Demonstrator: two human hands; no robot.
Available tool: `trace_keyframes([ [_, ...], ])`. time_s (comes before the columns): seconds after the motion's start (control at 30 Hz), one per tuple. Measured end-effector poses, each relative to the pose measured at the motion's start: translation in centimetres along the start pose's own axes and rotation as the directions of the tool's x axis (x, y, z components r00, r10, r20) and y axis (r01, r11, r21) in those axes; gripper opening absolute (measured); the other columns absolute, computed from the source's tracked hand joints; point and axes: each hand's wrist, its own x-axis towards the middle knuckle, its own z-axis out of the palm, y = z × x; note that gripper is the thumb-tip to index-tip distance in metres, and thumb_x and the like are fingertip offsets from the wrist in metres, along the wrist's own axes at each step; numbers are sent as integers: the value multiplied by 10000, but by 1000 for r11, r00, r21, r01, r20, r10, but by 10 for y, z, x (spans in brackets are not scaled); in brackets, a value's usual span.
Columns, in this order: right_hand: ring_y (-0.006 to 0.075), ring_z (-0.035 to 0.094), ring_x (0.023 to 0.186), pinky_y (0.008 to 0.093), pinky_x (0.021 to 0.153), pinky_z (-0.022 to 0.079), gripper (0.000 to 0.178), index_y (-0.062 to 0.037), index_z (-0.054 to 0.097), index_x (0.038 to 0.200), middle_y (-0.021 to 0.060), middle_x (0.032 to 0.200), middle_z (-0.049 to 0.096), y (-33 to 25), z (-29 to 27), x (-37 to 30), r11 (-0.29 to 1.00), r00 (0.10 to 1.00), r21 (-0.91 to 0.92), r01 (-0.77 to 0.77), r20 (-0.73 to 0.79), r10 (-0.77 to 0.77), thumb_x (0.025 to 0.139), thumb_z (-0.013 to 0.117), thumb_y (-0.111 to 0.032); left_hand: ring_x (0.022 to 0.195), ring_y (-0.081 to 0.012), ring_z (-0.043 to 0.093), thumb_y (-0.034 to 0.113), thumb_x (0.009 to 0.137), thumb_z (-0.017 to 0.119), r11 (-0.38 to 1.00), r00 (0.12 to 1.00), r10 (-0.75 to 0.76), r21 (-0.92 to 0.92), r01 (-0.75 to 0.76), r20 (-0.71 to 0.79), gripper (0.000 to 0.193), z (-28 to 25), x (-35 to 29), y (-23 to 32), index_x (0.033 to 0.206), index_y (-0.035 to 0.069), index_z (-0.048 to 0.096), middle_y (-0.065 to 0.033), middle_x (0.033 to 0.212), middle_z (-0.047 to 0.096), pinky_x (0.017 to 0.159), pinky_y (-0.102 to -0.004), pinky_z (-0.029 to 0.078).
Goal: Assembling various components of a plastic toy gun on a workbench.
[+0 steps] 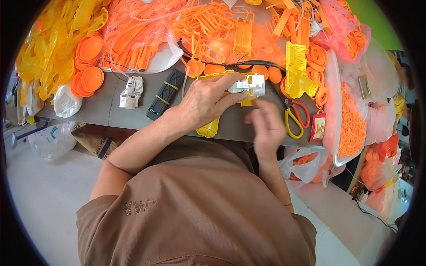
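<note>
My left hand (204, 99) is closed, fingers and thumb on either side of a white plastic mechanism (255, 85) with a round end. Under it lies a yellow plastic toy-gun shell half (207, 129), its handle toward me, mostly covered by the hand. My right hand (269, 126) is just right of the shell, apart from it and smeared by motion; whether its fingers hold anything cannot be made out. Another white mechanism (131, 92) with thin dark wires sits on the table to the left. Beyond my right hand, another yellow shell half (298, 73) lies on orange parts.
Scissors (293, 122) with red and yellow handles lie at right, beside a small red packet (317, 127). A black banded bar (167, 94) rests left of my hand. Orange discs (92, 80), yellow parts (55, 53) and a tub (335, 146) of orange rings surround the grey table (106, 116).
</note>
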Motion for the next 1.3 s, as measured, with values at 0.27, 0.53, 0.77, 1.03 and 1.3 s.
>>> trace_keyframes([
  [0.27, 118, 559, 928, 241, 814, 455, 370, 48, 513, 1222, 63, 1068, 586, -5, 6, 38, 991, 999, 129, 33, -33, -29, 943, 579, -186, 730, -278, 659, 167, 787, 737, 993, 998, 40, 115, -34, -50, 494, -5, -1, 12, 1212, 21, 530, -155, 910, 657, 616, -353, 529],
  [0.53, 131, 572, 941, 274, 807, 472, 342, 51, 494, 1242, 78, 1056, 592, 22, 3, 48, 823, 994, 567, -22, -75, 78, 964, 515, -148, 691, -277, 615, 132, 783, 717, 986, 927, 140, -134, -98, 349, 475, -1, -34, 54, 1191, 33, 496, -113, 825, 581, 606, -368, 502],
  [0.77, 153, 563, 995, 301, 899, 443, 349, 56, 480, 1257, 91, 1079, 586, 26, 3, 47, 786, 997, 617, -28, -41, 68, 968, 499, -138, 803, -283, 616, 82, 739, 658, 912, 860, 380, 13, -409, 341, 220, -19, -10, 41, 942, 7, 622, -126, 905, 623, 687, -385, 497],
  [1.03, 189, 556, 1053, 326, 947, 424, 356, 58, 467, 1273, 123, 1136, 581, 33, -1, 44, 741, 996, 670, -50, -22, 87, 976, 470, -138, 1113, -241, 489, 33, 719, 633, 535, 768, 459, 551, -640, 447, 386, -54, 100, -11, 1092, 131, 650, -77, 1153, 571, 946, -420, 385],
  [1.3, 192, 560, 1050, 335, 928, 435, 368, 58, 453, 1276, 122, 1138, 579, 31, 0, 40, 672, 997, 738, -63, 13, 79, 984, 464, -164, 1140, -219, 474, 91, 742, 644, 466, 650, 325, 482, -742, 687, 337, -40, 131, -20, 1074, 151, 645, -12, 1127, 594, 1004, -456, 331],
])
